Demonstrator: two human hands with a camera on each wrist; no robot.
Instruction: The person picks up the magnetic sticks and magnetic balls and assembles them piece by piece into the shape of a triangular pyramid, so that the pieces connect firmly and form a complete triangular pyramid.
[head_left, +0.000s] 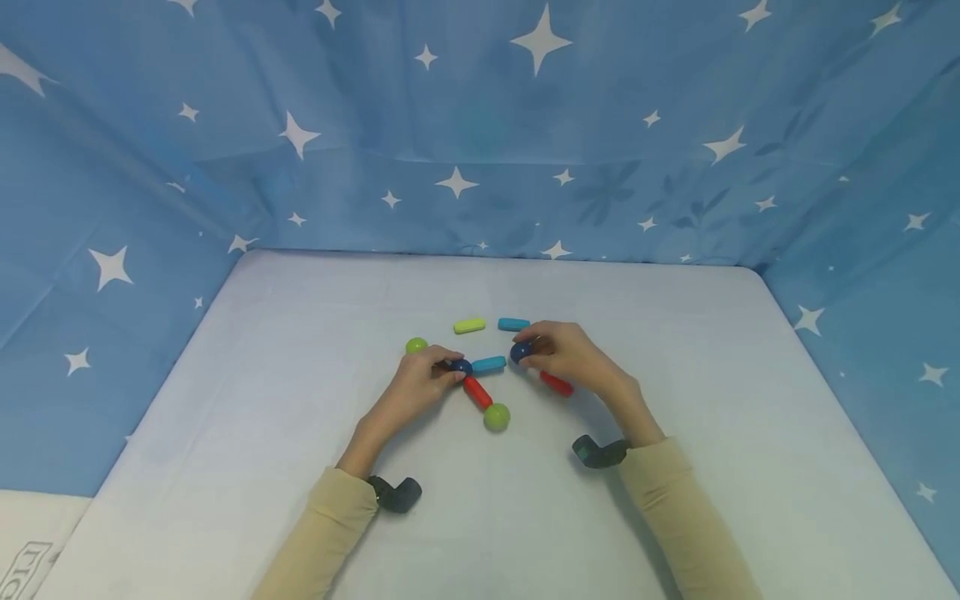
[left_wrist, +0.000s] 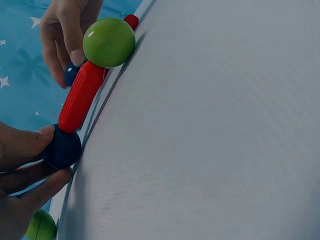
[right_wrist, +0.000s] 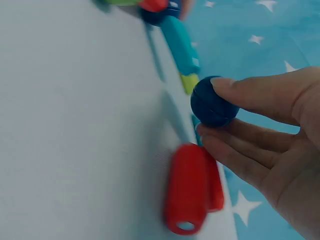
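My left hand (head_left: 415, 385) pinches a dark blue ball (left_wrist: 63, 150) between thumb and fingers. From that ball a red rod (head_left: 477, 393) runs to a green ball (head_left: 497, 417), and a light blue rod (head_left: 489, 364) sticks out toward the right. Between the thumb and fingertips of my right hand (head_left: 567, 357) is a second dark blue ball (right_wrist: 212, 102), apart from the light blue rod's free end. Below the right hand lie loose red rods (right_wrist: 186, 187), one close beside another in the right wrist view.
A yellow-green rod (head_left: 469, 326) and another light blue rod (head_left: 513, 324) lie beyond the hands on the white table (head_left: 337, 292). Another green ball (head_left: 416, 344) sits just behind the left hand. Blue star-patterned cloth (head_left: 480, 125) borders the table's back and sides.
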